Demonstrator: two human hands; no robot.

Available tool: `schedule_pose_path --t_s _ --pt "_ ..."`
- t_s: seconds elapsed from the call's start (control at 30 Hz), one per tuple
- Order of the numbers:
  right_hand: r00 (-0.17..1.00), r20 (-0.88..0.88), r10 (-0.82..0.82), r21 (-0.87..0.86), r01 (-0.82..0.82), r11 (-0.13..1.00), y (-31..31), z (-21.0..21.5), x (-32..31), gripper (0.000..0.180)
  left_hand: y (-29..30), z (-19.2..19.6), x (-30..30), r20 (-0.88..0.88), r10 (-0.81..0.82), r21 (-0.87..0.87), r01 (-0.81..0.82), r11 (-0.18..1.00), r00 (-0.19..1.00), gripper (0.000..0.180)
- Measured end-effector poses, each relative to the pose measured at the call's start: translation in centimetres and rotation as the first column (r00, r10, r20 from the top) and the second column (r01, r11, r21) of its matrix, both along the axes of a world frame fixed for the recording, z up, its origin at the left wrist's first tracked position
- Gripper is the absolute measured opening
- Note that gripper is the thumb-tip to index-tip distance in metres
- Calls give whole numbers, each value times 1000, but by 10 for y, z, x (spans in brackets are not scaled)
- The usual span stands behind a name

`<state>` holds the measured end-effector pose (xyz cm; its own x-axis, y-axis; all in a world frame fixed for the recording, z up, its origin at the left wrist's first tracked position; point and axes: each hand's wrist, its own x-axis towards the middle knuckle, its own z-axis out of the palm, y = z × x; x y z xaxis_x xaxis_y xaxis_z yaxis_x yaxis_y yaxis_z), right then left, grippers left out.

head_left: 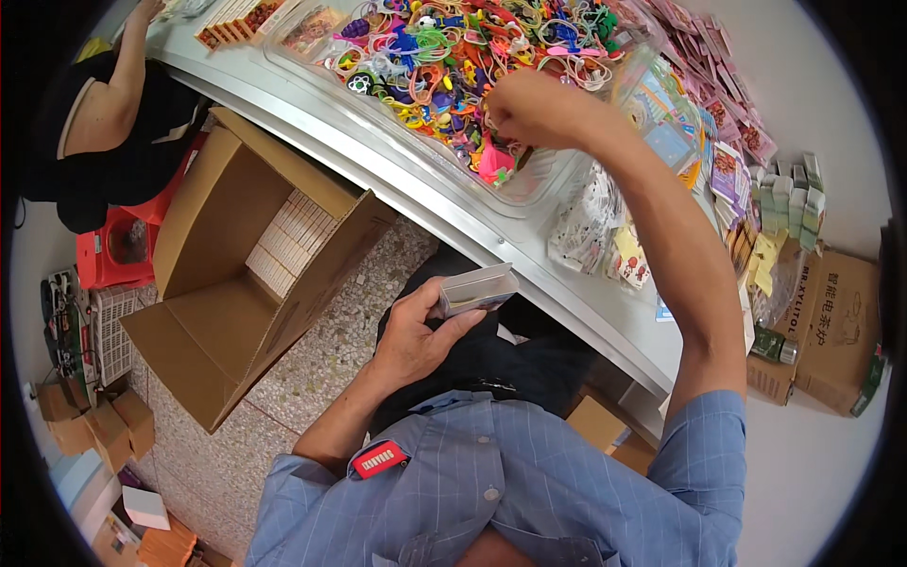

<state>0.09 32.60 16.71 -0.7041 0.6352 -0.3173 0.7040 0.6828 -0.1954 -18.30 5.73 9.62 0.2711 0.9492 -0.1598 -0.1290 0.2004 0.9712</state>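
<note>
In my left hand (422,331) is a small, thin-walled box (477,291), held near my lap with its upper flap standing up. The fingers wrap one side and the thumb presses the near face. Across the table, my right hand (539,109) is over a clear plastic tray (444,168) heaped with small colourful plastic trinkets on loops (444,71). Its fingers curl down at the pile, and whatever they pinch is hidden. A bright pink trinket (494,163) lies just below that hand, in the tray's near corner.
Left of me, a large open cardboard box (236,236) holds rows of small boxes (291,241). Bagged items (584,222) and printed packets (726,180) lie right of the tray. Another person's arm (128,66) is at far left. The table edge (378,180) runs diagonally before me.
</note>
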Motion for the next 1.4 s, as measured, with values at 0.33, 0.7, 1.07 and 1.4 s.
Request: schedule_pose_path --t_s 0.33,0.7,1.07,1.4 --pt "565 -588 -578 -612 157 775 -19 44 45 8 5 1 -1 197 62 -125 -37 991 978 45" --pt "226 -705 -672 -679 58 732 -17 27 69 16 5 11 6 280 110 -129 -76 989 954 47" --pt "120 -779 -615 -619 3 785 -21 47 79 17 11 30 5 222 186 -132 -159 978 957 44" --pt "42 -820 -571 -569 -182 802 -85 94 89 14 18 63 22 195 172 -34 -169 985 966 33"
